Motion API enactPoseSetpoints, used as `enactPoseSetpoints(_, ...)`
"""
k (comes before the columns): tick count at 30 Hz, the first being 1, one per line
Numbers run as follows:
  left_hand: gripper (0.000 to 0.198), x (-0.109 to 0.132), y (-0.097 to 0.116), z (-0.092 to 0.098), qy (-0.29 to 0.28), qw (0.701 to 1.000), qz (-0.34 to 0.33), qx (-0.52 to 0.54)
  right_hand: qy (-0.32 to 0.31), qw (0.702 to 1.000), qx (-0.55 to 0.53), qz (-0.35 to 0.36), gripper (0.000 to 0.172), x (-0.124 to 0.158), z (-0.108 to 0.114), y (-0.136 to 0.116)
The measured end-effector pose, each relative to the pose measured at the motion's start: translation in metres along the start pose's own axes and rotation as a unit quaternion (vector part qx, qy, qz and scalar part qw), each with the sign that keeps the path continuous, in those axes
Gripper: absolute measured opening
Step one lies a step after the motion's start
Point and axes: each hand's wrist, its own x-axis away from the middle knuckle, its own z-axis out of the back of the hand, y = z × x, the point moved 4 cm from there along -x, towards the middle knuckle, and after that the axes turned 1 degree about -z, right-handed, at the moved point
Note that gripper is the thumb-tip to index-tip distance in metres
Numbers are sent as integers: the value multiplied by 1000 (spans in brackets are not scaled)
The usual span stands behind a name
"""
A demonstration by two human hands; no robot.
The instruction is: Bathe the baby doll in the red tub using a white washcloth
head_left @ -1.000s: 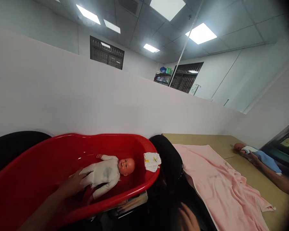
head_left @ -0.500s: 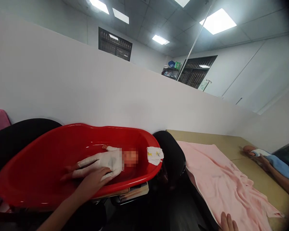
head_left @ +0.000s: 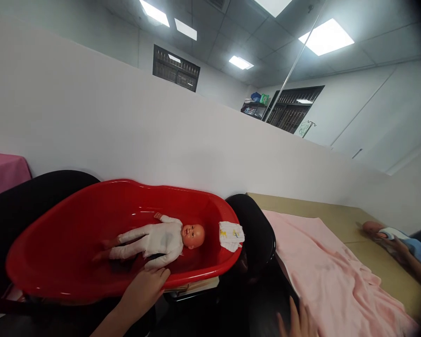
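Observation:
A baby doll (head_left: pixel 161 238) in a white long-sleeved suit lies on its back in the red tub (head_left: pixel 210 271), head to the right. My left hand (head_left: pixel 145 288) is at the near rim with curled fingers closed at the doll's near sleeve end. That doll hand is hidden behind my fingers. Low at the right, my right hand (head_left: pixel 298 323) has its fingers apart and holds nothing, beside the left edge of a pink towel (head_left: pixel 330 267). A folded white cloth with yellow marks (head_left: pixel 231 235) hangs over the tub's right end.
The towel lies on a tan mat (head_left: pixel 351 229). Black chairs (head_left: pixel 252 229) stand by the tub. At far right another person's hand (head_left: pixel 396 245) is on a second doll in blue (head_left: pixel 417 248). A white partition (head_left: pixel 182 140) rises behind; pink fabric (head_left: pixel 7 173) is at left.
My left hand has moved from over the doll's body to its near sleeve end at the rim. My right hand has come leftward off the towel. The view has shifted slightly.

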Motion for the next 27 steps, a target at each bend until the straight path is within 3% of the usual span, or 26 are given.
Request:
enactPoseSetpoints(2,31,4,1,0,-17,1000,1,-5,-56,996,-65,38,53,-3,-29,-41)
enactPoseSetpoints(7,33,6,8,8,-33,999,12,-33,-174,968,-155,90,61,-27,-92,-155)
enactPoseSetpoints(9,31,4,9,10,-40,998,20,-48,-174,958,-185,133,59,-32,-103,-194)
enactPoseSetpoints(11,30,3,8,11,-43,997,28,-58,-138,946,-224,189,43,-23,-104,-221)
enactPoseSetpoints(13,29,0,8,10,-35,997,28,-58,-131,917,-288,243,27,5,-103,-235)
enactPoseSetpoints(14,27,-1,7,9,-32,998,26,-57,-161,899,-322,250,24,26,-107,-238)
enactPoseSetpoints(16,24,-5,7,6,-27,998,26,-59,-298,866,-362,174,24,74,-129,-236)
enactPoseSetpoints(18,23,-8,9,4,-32,997,29,-62,-412,833,-369,-19,26,123,-165,-223)
enactPoseSetpoints(20,23,-9,11,4,-36,997,32,-62,-476,761,-366,-248,46,166,-204,-210)
enactPoseSetpoints(21,23,-10,13,5,-39,997,32,-60,-490,715,-361,-343,52,183,-222,-205)
enactPoseSetpoints(23,24,-10,16,7,-45,996,42,-60,-484,635,-380,-467,53,203,-253,-204)
enactPoseSetpoints(25,25,-9,18,10,-50,995,60,-69,-457,612,-390,-515,44,208,-276,-206)
enactPoseSetpoints(27,27,-8,20,12,-55,993,73,-80,-441,624,-386,-517,37,205,-291,-208)
